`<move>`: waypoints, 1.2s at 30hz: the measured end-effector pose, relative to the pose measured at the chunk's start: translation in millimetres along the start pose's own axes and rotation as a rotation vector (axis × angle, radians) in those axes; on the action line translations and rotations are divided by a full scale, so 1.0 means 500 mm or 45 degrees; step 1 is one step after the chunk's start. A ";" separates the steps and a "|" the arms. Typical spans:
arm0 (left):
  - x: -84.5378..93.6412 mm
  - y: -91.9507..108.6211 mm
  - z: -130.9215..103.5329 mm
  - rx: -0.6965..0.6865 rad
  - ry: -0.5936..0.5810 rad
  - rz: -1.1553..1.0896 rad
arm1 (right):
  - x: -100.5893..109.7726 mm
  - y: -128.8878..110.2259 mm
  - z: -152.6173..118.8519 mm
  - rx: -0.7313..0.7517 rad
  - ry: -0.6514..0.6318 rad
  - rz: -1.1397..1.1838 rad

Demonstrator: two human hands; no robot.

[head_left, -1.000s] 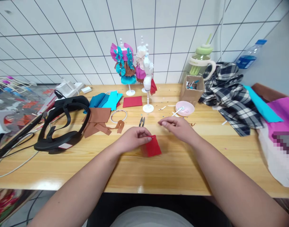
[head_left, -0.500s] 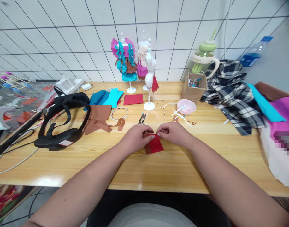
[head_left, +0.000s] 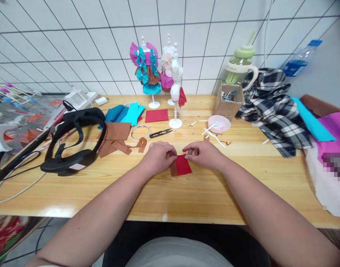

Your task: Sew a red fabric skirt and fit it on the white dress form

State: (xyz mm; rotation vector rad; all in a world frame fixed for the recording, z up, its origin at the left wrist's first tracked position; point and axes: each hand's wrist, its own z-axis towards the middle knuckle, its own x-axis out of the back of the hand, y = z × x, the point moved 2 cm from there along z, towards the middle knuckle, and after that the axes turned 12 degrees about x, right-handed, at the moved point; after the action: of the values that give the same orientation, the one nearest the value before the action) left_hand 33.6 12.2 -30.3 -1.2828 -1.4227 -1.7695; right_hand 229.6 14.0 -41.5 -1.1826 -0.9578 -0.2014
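Head view: I log the red cloth (head_left: 184, 165) on the tabletop (head_left: 228, 196), back from its front edge, far corners at the thumb tips. Left hand (head_left: 158, 157): fingers curled, thumb at the far left corner; whether it pinches, I cannot tell. Right hand (head_left: 205, 154): thumb at the far right corner, index raised, grip loosened. Both hands slant inward.
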 end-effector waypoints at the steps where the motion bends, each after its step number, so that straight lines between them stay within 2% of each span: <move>1: 0.000 -0.001 0.001 -0.012 0.013 0.004 | 0.000 -0.001 0.000 0.005 0.007 -0.032; 6: 0.001 0.000 0.002 -0.090 0.060 0.049 | -0.002 -0.004 0.002 0.017 0.032 -0.140; 17: 0.002 0.005 0.002 -0.114 0.072 0.126 | 0.000 -0.013 0.000 0.117 0.038 -0.218; 24: 0.005 0.022 -0.007 -0.237 0.137 0.304 | 0.000 -0.028 -0.003 0.307 -0.049 -0.449; 32: 0.006 0.040 -0.024 -0.390 0.171 0.489 | 0.008 -0.052 -0.010 0.275 -0.208 -0.714; 36: 0.014 0.044 -0.033 -0.413 0.113 0.527 | 0.013 -0.051 -0.016 0.280 -0.231 -0.735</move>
State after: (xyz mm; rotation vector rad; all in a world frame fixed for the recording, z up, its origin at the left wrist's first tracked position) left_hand 43.7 -8.8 -14.2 -1.5104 -0.7667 -1.7808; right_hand 222.6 -1.0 -19.4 -0.7079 -1.4318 -0.4409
